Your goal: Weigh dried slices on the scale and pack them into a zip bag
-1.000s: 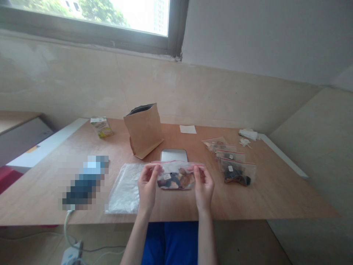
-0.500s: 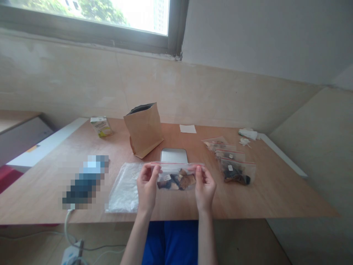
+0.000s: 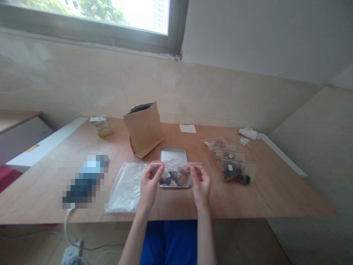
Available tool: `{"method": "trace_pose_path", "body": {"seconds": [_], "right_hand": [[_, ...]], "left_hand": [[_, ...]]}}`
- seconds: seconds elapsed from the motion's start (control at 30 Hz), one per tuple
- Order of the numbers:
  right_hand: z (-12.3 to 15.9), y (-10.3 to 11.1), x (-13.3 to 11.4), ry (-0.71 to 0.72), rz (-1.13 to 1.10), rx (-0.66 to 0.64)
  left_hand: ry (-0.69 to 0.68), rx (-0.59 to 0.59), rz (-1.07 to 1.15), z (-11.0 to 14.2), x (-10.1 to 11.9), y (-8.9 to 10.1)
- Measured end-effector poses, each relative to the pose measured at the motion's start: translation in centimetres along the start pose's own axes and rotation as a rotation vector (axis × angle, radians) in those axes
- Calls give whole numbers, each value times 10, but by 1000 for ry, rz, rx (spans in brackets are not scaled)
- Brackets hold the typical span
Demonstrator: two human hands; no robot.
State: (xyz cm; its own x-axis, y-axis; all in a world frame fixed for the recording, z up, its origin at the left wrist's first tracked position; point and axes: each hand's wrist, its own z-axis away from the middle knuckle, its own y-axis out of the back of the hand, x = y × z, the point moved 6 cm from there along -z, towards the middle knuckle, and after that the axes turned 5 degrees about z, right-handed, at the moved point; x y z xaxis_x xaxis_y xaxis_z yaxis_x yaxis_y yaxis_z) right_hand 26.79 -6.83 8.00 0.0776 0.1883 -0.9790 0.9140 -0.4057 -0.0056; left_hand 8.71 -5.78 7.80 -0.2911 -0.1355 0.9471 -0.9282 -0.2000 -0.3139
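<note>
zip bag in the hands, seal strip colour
Red on the zip bag, shown in the head view.

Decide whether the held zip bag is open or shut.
Open: the zip bag, red-edged lips parted between the left hand and right hand.

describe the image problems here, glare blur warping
In the head view, the window is blown out white, the zip bag shows soft glare, the table looks slanted from wide-angle warping, and a pixelated patch hides one object.
</note>
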Motion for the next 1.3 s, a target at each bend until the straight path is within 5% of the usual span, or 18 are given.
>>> {"method": "trace_pose_path", "body": {"seconds": [0.53, 0.7, 0.93, 1.3], "right_hand": [[0, 3, 5, -34, 1, 17], [0, -3, 6, -20, -75, -73], [1, -1, 8, -51, -44, 4], [5, -4, 6, -66, -96, 47]], "left_hand": [[74, 79, 181, 1, 0, 7], [130, 5, 278, 2, 2, 1], [136, -78, 149, 2, -3, -3], [125, 35, 26, 7, 4, 0]]}}
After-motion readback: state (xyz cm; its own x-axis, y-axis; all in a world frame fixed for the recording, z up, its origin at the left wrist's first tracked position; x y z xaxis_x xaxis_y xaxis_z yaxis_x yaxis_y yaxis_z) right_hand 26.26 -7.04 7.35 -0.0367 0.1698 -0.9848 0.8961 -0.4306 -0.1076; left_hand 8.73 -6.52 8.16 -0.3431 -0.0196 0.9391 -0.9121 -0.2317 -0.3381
